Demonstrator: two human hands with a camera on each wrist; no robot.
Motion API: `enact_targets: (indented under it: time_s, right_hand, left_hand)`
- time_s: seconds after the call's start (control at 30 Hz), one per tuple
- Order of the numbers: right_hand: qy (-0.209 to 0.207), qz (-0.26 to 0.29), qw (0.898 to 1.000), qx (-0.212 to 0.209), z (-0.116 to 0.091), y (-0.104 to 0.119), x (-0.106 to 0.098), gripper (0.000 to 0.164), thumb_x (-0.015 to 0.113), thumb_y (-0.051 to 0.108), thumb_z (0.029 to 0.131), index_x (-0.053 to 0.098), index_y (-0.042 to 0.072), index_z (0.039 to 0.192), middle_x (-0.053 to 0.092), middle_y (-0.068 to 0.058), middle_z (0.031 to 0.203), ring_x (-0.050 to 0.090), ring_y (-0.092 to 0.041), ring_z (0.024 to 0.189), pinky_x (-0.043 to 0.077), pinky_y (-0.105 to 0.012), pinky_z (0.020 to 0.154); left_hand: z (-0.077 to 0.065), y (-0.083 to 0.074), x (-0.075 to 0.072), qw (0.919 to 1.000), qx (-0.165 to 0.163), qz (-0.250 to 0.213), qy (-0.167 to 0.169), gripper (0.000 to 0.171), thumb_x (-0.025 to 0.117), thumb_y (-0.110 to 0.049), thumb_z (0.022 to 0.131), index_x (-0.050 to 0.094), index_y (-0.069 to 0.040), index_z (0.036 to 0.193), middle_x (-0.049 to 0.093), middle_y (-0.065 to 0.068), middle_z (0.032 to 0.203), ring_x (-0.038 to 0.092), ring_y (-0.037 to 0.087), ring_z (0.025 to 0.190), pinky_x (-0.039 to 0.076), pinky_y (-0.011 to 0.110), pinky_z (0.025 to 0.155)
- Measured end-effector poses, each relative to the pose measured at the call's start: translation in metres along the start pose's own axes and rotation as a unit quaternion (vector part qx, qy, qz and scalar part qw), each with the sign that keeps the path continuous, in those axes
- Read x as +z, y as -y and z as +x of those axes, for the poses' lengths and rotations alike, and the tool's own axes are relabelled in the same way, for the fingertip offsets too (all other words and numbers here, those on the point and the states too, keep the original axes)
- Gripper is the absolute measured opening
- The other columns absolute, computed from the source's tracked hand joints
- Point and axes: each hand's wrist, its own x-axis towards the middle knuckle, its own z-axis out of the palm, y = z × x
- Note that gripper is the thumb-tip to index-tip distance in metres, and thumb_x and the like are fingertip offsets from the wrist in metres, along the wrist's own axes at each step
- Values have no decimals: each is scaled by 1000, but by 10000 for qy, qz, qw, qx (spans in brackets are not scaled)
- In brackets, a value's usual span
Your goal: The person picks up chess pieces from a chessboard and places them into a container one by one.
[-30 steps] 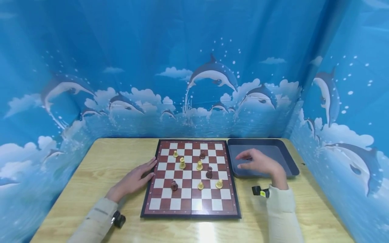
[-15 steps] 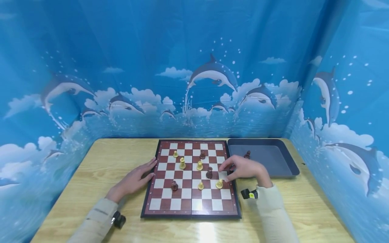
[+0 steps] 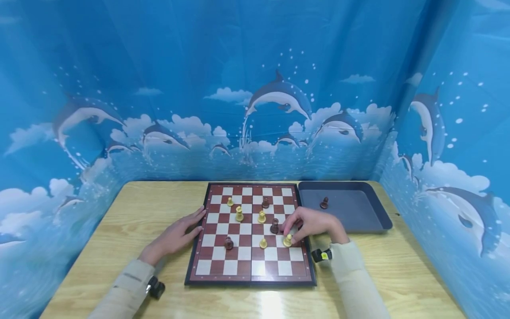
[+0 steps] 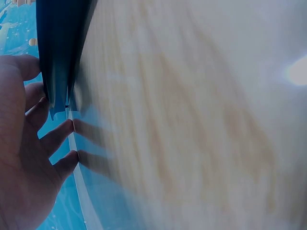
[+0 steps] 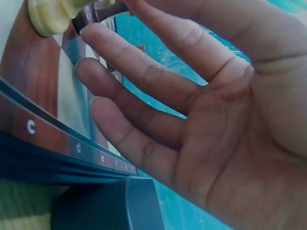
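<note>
A red-and-white chessboard (image 3: 256,268) lies on the table. Against its left edge rests my left hand (image 3: 175,237), fingers extended; the left wrist view shows this hand (image 4: 29,143) at the board's dark side. My right hand (image 3: 314,223) reaches over the board's right side, thumb and index finger close about a pale yellow chess piece (image 3: 287,241). In the right wrist view the piece's base (image 5: 45,19) stands on a square, while the right hand's (image 5: 206,105) other fingers are spread loosely. The thumb tip is out of that view, so a firm pinch is not visible.
Other yellow pieces, such as a tall one (image 3: 239,214) and a pawn (image 3: 263,243), stand on the board with dark pieces (image 3: 274,226). A grey tray (image 3: 358,212) adjoins the board's right side, with a dark pawn (image 3: 324,203) in it. A dolphin-print curtain (image 3: 255,110) surrounds the table.
My right hand has moved from above the tray leftward and nearer to me, to the yellow piece. The dark pawn in the tray has come into sight. My left hand stays put.
</note>
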Motion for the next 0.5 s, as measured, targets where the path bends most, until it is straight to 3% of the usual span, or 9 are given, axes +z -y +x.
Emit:
enact_targets:
  time_s: [0.3, 0.5]
  right_hand:
    - [80, 15, 9999, -131, 3, -6, 0, 15, 83, 7, 82, 80, 4, 96, 74, -14, 119, 66, -25, 116, 54, -36, 101]
    - [-29, -45, 9997, -246, -1, -6, -3, 13, 83, 7, 83, 81, 7, 96, 76, -12, 111, 68, -15, 107, 58, -48, 95]
  left_hand:
    - [0, 1, 0, 10000, -23, 31, 1, 60, 46, -41, 108, 33, -13, 159, 26, 12, 167, 33, 42, 149, 31, 62, 119]
    - [1, 0, 0, 10000, -8, 9, 2, 59, 47, -40, 108, 33, -13, 159, 26, 12, 167, 33, 42, 149, 31, 61, 119]
